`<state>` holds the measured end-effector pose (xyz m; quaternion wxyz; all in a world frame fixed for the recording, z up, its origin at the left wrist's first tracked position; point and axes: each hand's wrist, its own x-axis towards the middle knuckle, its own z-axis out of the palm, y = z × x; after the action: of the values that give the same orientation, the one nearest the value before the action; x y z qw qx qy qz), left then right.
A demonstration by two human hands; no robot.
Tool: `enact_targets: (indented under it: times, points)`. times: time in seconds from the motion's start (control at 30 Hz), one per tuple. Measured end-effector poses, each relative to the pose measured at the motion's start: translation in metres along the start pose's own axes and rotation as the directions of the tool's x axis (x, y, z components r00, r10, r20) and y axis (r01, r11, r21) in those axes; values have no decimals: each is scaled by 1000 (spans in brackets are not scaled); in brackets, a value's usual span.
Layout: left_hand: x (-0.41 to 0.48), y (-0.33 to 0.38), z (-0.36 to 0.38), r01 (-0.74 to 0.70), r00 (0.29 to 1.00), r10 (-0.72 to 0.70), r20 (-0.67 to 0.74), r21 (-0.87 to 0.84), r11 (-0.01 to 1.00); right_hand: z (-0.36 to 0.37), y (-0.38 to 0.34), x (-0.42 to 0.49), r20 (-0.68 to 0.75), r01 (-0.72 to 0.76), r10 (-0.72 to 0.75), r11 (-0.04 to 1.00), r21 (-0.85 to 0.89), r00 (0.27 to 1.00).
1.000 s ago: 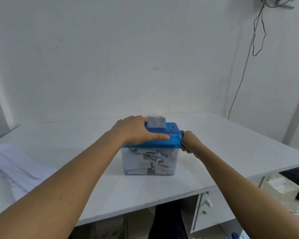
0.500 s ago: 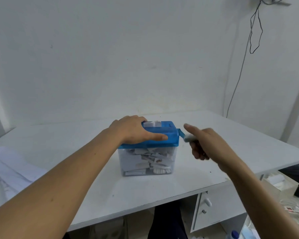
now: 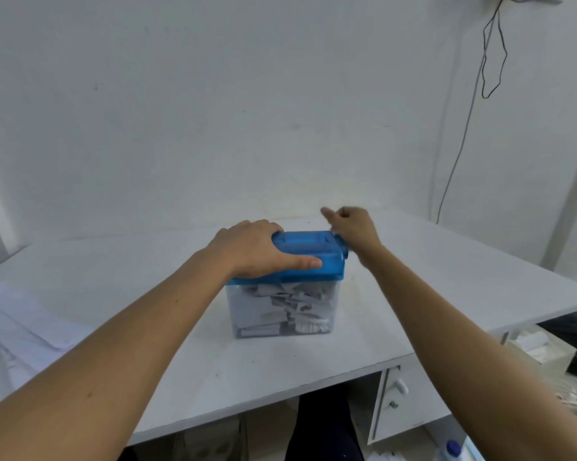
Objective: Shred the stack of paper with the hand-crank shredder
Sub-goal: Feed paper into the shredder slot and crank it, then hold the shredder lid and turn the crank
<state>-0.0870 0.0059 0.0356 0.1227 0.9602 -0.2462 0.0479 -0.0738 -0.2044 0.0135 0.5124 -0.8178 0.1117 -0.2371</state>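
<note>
The hand-crank shredder stands mid-table: a blue lid (image 3: 310, 251) on a clear bin (image 3: 282, 311) holding several paper strips. My left hand (image 3: 258, 249) holds the lid's left end, fingers curled over the far edge and thumb along the front. My right hand (image 3: 352, 226) is at the lid's right end, fingers curled round the crank handle, which it mostly hides; the hand is high and towards the back. No paper shows above the feed slot. A stack of white paper (image 3: 24, 321) lies at the table's left edge.
The white table (image 3: 430, 294) meets a white wall behind. A black cable (image 3: 463, 144) hangs down the wall at right. Under the table's right side is a drawer unit (image 3: 400, 397); boxes and clutter lie on the floor at far right.
My right hand has swung the crank from low at the lid's right end, out to the front, then up and back. The sheet standing in the slot has sunk out of sight.
</note>
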Motion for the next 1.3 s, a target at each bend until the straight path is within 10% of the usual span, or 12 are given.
enact_targets:
  times: [0.2,0.53,0.77,1.17,1.3]
  points:
    - [2,0,3,5,1000,-5,-14,10,1000,9,59,-54,138,-199,192,979,44,972]
    - [0,0,0,22,1000,-22,-2,8,1000,-76,-11,-111,324,124,-66,979,-161,944]
    - [-2,3,-3,16,1000,-16,24,-21,1000,-45,-30,-59,62,37,-54,970,241,997]
    - [-2,3,-2,15,1000,-15,23,7,1000,-2,43,-21,254,-172,223,963,-210,941]
    - [1,3,0,21,1000,-21,15,21,1000,-4,36,-13,167,-149,153,988,-35,974]
